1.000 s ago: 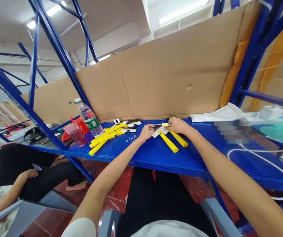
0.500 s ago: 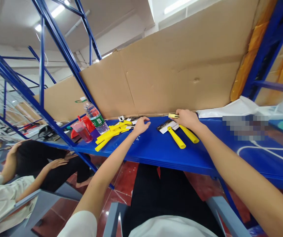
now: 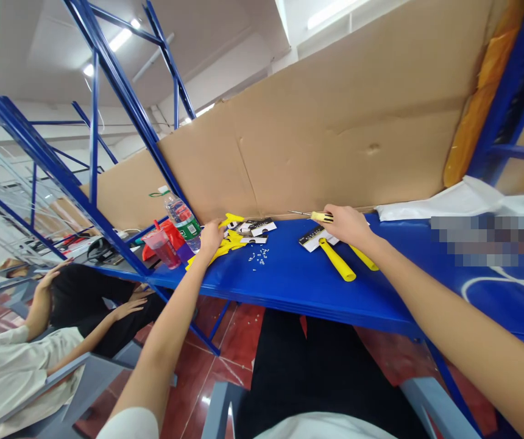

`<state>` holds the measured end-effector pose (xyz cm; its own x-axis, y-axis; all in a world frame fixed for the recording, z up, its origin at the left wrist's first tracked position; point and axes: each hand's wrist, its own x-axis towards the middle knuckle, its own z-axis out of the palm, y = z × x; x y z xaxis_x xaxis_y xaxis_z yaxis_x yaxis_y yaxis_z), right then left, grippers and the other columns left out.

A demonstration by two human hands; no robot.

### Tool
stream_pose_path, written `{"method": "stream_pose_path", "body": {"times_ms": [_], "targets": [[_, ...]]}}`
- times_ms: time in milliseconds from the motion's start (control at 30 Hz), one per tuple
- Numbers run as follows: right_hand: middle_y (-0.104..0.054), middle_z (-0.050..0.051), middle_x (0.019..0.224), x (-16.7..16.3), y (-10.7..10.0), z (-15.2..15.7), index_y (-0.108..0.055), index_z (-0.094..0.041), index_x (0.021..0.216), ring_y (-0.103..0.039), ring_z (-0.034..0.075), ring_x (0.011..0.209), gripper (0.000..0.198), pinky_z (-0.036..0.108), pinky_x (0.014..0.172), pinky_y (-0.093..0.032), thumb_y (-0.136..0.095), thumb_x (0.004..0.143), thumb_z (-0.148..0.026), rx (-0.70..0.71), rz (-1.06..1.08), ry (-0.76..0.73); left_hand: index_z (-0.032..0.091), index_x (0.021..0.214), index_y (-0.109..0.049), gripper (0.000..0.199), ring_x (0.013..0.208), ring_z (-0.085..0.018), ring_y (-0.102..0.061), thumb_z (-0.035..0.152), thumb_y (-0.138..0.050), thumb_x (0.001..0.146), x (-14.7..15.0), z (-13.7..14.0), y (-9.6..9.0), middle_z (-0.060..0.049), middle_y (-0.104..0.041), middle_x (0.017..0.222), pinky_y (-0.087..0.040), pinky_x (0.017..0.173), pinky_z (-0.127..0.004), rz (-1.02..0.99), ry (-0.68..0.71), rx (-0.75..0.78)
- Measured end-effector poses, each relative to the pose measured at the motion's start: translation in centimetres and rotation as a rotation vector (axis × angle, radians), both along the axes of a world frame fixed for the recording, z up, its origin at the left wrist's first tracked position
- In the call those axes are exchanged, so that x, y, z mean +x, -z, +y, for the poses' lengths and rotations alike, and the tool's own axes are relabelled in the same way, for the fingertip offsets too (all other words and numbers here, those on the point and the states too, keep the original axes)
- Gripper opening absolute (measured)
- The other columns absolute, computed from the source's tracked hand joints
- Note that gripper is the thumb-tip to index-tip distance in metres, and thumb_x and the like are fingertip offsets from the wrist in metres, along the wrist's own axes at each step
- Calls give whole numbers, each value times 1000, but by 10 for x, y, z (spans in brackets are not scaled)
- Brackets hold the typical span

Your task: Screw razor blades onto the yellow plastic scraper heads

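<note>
My right hand (image 3: 346, 223) is closed around a screwdriver (image 3: 321, 216) with a pale yellow and black handle, its thin shaft pointing left. Below that hand lie two yellow-handled scrapers; the nearer scraper (image 3: 337, 259) has a black-and-white head, and the other is partly hidden by the hand. On the left, my left hand (image 3: 211, 236) is at a pile of scrapers (image 3: 232, 244), its fingers closed on a yellow scraper handle (image 3: 233, 217) at the top. Small shiny bits (image 3: 259, 254), too small to name surely, are scattered right of the pile.
A water bottle (image 3: 182, 219) and a red drink cup (image 3: 164, 245) stand left of the pile. Behind the blue table (image 3: 289, 277) rises a cardboard panel (image 3: 317, 134). White cable (image 3: 499, 280) lies at right. Another person (image 3: 19, 366) sits at left.
My left hand has moved left from the bare tabletop onto the scraper pile and taken a handle, uncovering the small bits. The screwdriver's shaft now shows; the view has shifted slightly.
</note>
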<state>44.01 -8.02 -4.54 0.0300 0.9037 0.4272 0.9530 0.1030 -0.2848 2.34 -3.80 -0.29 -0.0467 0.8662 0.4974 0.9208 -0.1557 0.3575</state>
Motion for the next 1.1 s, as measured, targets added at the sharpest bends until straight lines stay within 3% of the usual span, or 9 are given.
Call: {"method": "stream_pose_path", "body": {"times_ms": [133, 200, 267, 400, 500, 633, 867, 967, 1100], "targets": [[-84, 13, 101, -10, 6, -1, -71, -25, 108, -77, 34, 94, 33, 35, 69, -37, -62, 107, -56, 38, 77, -59, 18, 153, -66, 44, 136, -28, -70, 35, -51, 114, 11, -45, 10, -17, -72, 152, -56, 114, -39, -246, 80, 271], [-83, 11, 98, -17, 12, -2, -68, -25, 101, -76, 33, 92, 35, 35, 70, -38, -60, 106, -59, 46, 126, -137, 20, 145, -69, 48, 109, -27, -79, 50, -68, 107, 20, -71, 26, -16, -78, 136, -63, 95, -37, -812, 322, 352], [-81, 10, 92, -25, 18, -3, -64, -26, 90, -74, 31, 87, 44, 35, 70, -39, -55, 106, -66, 56, 179, -242, 22, 137, -71, 52, 95, -22, -78, 54, -80, 98, 29, -93, 44, -13, -80, 123, -63, 83, -33, -1142, 484, 275], [-78, 10, 81, -43, 25, -2, -65, -24, 77, -70, 27, 77, 67, 36, 72, -45, -48, 101, -84, -16, 336, -438, 21, 130, -69, 51, 80, -16, -72, 43, -88, 89, 38, -116, 71, -8, -79, 108, -55, 63, -25, -1439, 534, 112], [-80, 11, 86, -59, 18, 10, -72, -21, 80, -72, 25, 74, 76, 36, 72, -50, -49, 95, -92, -119, 441, -514, 20, 125, -67, 49, 72, -15, -67, 38, -88, 85, 32, -116, 81, -6, -76, 100, -49, 55, -23, -1513, 523, 57], [-80, 10, 85, -92, -3, 45, -72, -20, 84, -71, 22, 71, 71, 34, 70, -51, -53, 96, -87, -177, 343, -565, 18, 119, -67, 47, 68, -13, -64, 38, -89, 83, 22, -109, 91, -5, -73, 97, -46, 52, -22, -1575, 482, 48], [-77, 7, 81, -193, -18, 116, -70, -17, 77, -69, 21, 77, 41, 30, 68, -44, -80, 96, -52, -266, 113, -561, 18, 117, -66, 52, 68, -13, -64, 44, -93, 81, 18, -107, 104, -5, -73, 97, -48, 51, -22, -1581, 430, 81], [-77, 4, 85, -232, -11, 135, -74, -15, 87, -73, 22, 85, 31, 30, 73, -49, -90, 91, -41, -312, 25, -555, 20, 119, -66, 53, 67, -13, -65, 50, -92, 83, 19, -108, 110, -4, -72, 96, -49, 51, -22, -1517, 420, 135], [-77, 8, 122, -261, 0, 157, -75, -15, 123, -76, 25, 106, 33, 43, 93, -65, -79, 105, -42, -355, -55, -548, 21, 123, -66, 55, 68, -13, -66, 55, -90, 87, 22, -110, 115, -4, -72, 98, -50, 49, -22, -1429, 416, 161]]}}
